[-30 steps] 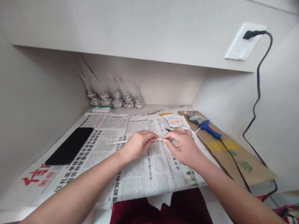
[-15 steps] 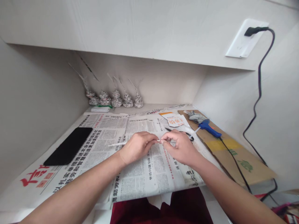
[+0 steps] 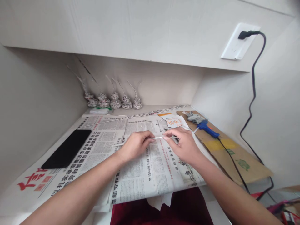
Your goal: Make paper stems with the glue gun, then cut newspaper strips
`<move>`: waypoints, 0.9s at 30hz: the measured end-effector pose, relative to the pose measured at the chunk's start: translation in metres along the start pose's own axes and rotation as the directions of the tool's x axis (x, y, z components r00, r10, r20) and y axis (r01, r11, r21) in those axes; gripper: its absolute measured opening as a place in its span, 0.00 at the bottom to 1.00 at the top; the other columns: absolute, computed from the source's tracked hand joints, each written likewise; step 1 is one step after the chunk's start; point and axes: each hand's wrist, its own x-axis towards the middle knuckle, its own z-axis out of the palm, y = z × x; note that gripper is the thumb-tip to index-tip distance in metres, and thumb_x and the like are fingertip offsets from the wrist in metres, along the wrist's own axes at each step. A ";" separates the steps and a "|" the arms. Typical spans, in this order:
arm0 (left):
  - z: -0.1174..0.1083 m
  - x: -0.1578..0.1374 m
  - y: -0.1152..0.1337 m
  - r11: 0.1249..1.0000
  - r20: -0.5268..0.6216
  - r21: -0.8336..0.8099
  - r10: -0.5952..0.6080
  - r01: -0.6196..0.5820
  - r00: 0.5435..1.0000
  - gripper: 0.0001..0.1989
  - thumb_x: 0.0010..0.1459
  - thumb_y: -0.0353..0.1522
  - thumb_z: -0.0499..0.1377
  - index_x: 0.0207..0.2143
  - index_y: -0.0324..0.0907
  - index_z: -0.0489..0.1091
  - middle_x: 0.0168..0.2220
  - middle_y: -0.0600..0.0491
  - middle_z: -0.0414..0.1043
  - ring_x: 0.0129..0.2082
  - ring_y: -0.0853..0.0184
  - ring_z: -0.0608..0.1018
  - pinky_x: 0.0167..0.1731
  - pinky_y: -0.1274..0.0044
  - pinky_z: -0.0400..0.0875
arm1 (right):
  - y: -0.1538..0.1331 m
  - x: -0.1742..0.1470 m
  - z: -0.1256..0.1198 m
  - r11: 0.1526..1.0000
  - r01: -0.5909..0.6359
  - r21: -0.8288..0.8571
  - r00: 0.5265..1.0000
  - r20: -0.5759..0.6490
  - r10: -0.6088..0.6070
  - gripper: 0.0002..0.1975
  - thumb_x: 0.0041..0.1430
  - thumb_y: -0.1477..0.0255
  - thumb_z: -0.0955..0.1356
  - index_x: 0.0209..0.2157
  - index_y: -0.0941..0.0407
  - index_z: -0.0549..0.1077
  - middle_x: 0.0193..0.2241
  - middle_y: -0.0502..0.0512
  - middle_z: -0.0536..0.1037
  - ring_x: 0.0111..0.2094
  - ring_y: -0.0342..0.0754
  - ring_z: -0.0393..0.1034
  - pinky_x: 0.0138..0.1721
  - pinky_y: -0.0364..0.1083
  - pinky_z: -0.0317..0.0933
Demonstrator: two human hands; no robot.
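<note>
A thin white rolled-paper stick [image 3: 157, 137] spans the gap between my hands, low over the newspaper [image 3: 140, 175]. My left hand [image 3: 134, 144] pinches it between thumb and fingers, and a pale end comes out behind that hand on the left. On the right, the thumb and forefinger of my right hand [image 3: 184, 144] close on the other end of the stick. Dark scissors lie partly hidden behind my right hand. Beyond it is a torn white and orange paper piece [image 3: 174, 121].
A black phone [image 3: 67, 149] lies at left. Several woven paper gourds [image 3: 114, 100] line the back, with long paper sticks [image 3: 150, 113] before them. At right, a blue glue gun [image 3: 207, 128] rests on cardboard [image 3: 234, 159]; a black cord [image 3: 252, 93] hangs from the wall socket [image 3: 239, 42].
My hands have moved apart from nearly touching, so a short length of the paper stick now shows between them. The whole view has shifted slightly.
</note>
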 end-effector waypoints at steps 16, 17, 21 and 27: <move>0.008 -0.004 0.006 0.994 -0.151 -0.060 -0.101 0.093 0.983 0.04 0.60 0.35 0.60 0.36 0.44 0.73 0.32 0.57 0.80 0.28 0.70 0.78 0.31 0.80 0.67 | -0.006 -0.010 0.064 0.410 -0.313 0.857 0.884 0.105 0.456 0.07 0.50 0.65 0.75 0.31 0.53 0.79 0.29 0.50 0.79 0.35 0.47 0.73 0.40 0.46 0.65; 0.008 -0.005 0.006 0.994 -0.151 -0.058 -0.103 0.095 0.983 0.04 0.60 0.35 0.60 0.36 0.44 0.73 0.32 0.57 0.80 0.29 0.70 0.78 0.31 0.80 0.67 | -0.008 -0.008 0.065 0.382 -0.320 0.867 0.872 0.112 0.477 0.07 0.49 0.65 0.75 0.30 0.53 0.79 0.27 0.49 0.78 0.34 0.46 0.72 0.37 0.46 0.64; 0.009 -0.005 0.006 0.993 -0.150 -0.067 -0.108 0.099 0.983 0.04 0.60 0.34 0.59 0.36 0.45 0.74 0.32 0.57 0.79 0.31 0.70 0.79 0.33 0.80 0.67 | -0.013 -0.004 0.065 0.325 -0.333 0.885 0.846 0.128 0.517 0.06 0.47 0.67 0.75 0.28 0.54 0.79 0.26 0.48 0.77 0.29 0.42 0.68 0.31 0.43 0.61; 0.010 -0.006 0.008 0.992 -0.132 -0.064 -0.117 0.109 0.984 0.05 0.60 0.35 0.60 0.36 0.44 0.73 0.32 0.57 0.79 0.31 0.69 0.80 0.33 0.79 0.68 | -0.016 -0.005 0.065 0.277 -0.307 0.911 0.841 0.123 0.527 0.06 0.47 0.68 0.76 0.26 0.55 0.77 0.24 0.47 0.75 0.25 0.40 0.64 0.29 0.43 0.58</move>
